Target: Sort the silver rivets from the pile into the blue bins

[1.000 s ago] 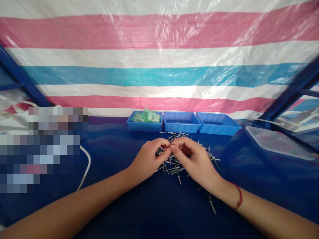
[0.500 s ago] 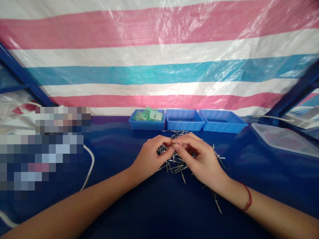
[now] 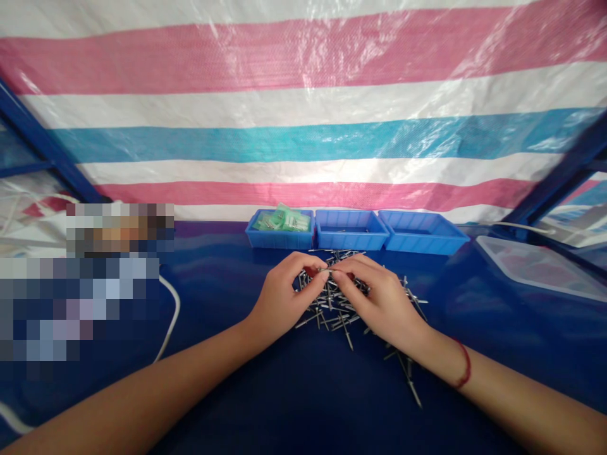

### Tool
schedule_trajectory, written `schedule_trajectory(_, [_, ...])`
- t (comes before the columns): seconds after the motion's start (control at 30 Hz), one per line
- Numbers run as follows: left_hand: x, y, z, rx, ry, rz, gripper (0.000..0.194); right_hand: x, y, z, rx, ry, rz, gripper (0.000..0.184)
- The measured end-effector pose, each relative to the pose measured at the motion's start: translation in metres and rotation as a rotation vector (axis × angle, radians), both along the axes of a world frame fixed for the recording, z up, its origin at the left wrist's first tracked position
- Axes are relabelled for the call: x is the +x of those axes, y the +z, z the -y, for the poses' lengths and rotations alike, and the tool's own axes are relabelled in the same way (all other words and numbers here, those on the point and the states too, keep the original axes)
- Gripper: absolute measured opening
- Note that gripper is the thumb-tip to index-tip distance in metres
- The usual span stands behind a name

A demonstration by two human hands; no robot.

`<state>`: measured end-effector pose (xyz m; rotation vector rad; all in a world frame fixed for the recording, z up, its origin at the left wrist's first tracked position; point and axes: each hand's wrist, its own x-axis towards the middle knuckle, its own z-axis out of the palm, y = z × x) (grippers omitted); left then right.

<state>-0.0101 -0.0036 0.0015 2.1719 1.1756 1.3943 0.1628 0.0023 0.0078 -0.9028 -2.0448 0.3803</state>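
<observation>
A loose pile of small metal rivets (image 3: 339, 309) lies on the dark blue table cover (image 3: 294, 392). My left hand (image 3: 284, 297) and my right hand (image 3: 379, 300) meet fingertip to fingertip just above the pile. Both are pinched closed on one thin rivet (image 3: 328, 270) held between them. A red string (image 3: 463, 371) circles my right wrist. Behind the pile stand three blue bins: the left bin (image 3: 279, 237) holds small green pieces, the middle bin (image 3: 349, 239) and the right bin (image 3: 424, 239) look nearly bare inside.
A striped pink, white and teal tarp (image 3: 303, 126) hangs behind the table. A clear plastic lid or tray (image 3: 540, 268) lies at the right. A white cable (image 3: 171, 316) curves at the left beside a blurred-out area. Blue frame bars slant at both sides.
Both hands stay pinched together over the rivet pile; they have shifted slightly away from me, and the view has tilted a little.
</observation>
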Motion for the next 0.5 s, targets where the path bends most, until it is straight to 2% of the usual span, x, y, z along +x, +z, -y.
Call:
schedule_trajectory(0.13, [-0.001, -0.003, -0.002, -0.027, 0.0, -0.007, 0.006, -0.001, 0.003, -0.001, 0.038, 0.023, 0.079, 0.019])
schedule_trajectory(0.2, [-0.001, -0.005, -0.003, -0.053, 0.001, -0.01, 0.017, 0.004, 0.007, -0.005, 0.076, -0.019, 0.081, 0.02])
schedule_trajectory(0.27, [0.0, -0.006, -0.004, -0.07, -0.016, -0.014, 0.028, 0.013, 0.01, -0.015, 0.142, -0.134, 0.063, 0.021])
schedule_trajectory(0.33, [0.001, -0.006, -0.004, -0.071, -0.048, -0.048, 0.032, 0.027, 0.013, -0.028, 0.232, -0.291, 0.071, 0.022])
schedule_trajectory(0.43, [0.003, -0.004, -0.001, -0.035, -0.107, -0.175, 0.023, 0.048, 0.012, -0.05, 0.371, -0.501, 0.214, 0.025])
schedule_trajectory(0.5, [0.004, -0.003, 0.001, 0.007, -0.143, -0.268, 0.018, 0.058, 0.009, -0.063, 0.406, -0.612, 0.363, 0.027])
